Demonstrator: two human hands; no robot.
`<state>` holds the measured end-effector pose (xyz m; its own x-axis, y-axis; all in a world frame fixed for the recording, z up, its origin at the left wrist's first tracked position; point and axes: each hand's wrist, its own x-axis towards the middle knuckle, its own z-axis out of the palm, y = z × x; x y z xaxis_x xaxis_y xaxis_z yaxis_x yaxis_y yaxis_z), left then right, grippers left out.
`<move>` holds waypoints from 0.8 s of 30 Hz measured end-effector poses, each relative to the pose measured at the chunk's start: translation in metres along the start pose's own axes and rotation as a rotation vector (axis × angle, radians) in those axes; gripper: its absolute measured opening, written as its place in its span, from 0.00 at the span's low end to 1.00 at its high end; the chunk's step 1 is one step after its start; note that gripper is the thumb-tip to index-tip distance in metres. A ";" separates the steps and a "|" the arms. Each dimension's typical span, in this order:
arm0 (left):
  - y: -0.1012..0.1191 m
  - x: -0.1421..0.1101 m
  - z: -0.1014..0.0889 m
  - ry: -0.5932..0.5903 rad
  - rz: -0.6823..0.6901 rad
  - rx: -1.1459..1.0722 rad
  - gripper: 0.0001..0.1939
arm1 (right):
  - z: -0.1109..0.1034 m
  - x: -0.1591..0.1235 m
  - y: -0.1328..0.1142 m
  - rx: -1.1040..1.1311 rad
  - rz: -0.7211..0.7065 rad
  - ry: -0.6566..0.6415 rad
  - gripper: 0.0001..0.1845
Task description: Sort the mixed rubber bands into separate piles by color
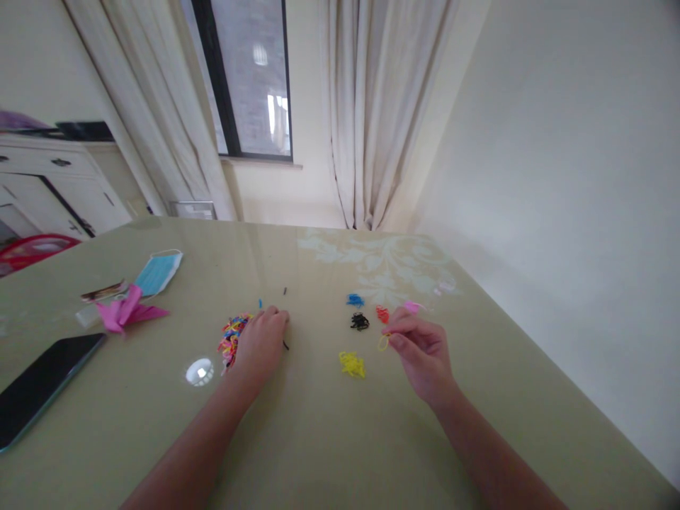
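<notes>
Between thumb and forefinger, my right hand (422, 350) pinches a yellow rubber band (383, 343) that hangs as a small loop above the table. My left hand (263, 336) rests at the right side of a mixed heap of coloured rubber bands (232, 337). Its fingers are curled down, and the tips and whatever they hold are hidden. A dark band (285, 346) pokes out beside that hand. Sorted by colour near my right hand are a yellow pile (352, 364), a black pile (360, 321), a blue pile (355, 300), a red pile (382, 314) and a pink pile (412, 307).
On the left of the glossy table (308, 439) lie a phone (47, 382), a pink folded-paper figure (127, 312) and a blue face mask (159, 273). Two small stray pieces, one blue (260, 303) and one dark (285, 290), lie beyond my left hand. A wall (574, 212) borders the right side.
</notes>
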<state>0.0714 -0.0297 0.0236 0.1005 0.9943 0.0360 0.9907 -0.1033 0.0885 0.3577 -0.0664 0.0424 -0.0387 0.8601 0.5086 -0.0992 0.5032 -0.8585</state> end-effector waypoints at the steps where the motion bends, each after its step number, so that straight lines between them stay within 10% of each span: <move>1: -0.001 0.001 0.000 -0.003 -0.003 -0.011 0.17 | 0.000 0.001 -0.001 -0.004 -0.003 -0.003 0.08; 13: -0.005 0.003 -0.001 0.129 -0.013 -0.133 0.17 | 0.008 0.003 0.023 -0.679 0.111 -0.426 0.08; 18: -0.003 0.010 0.002 0.223 0.035 -0.703 0.11 | 0.004 0.003 0.024 -0.822 0.148 -0.518 0.05; 24: 0.016 0.006 0.000 0.073 0.185 -1.332 0.16 | 0.004 0.006 0.020 -0.760 0.124 -0.441 0.05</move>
<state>0.0883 -0.0257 0.0256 0.1755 0.9636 0.2015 0.1169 -0.2236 0.9676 0.3518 -0.0514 0.0282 -0.4002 0.8806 0.2537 0.6122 0.4629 -0.6410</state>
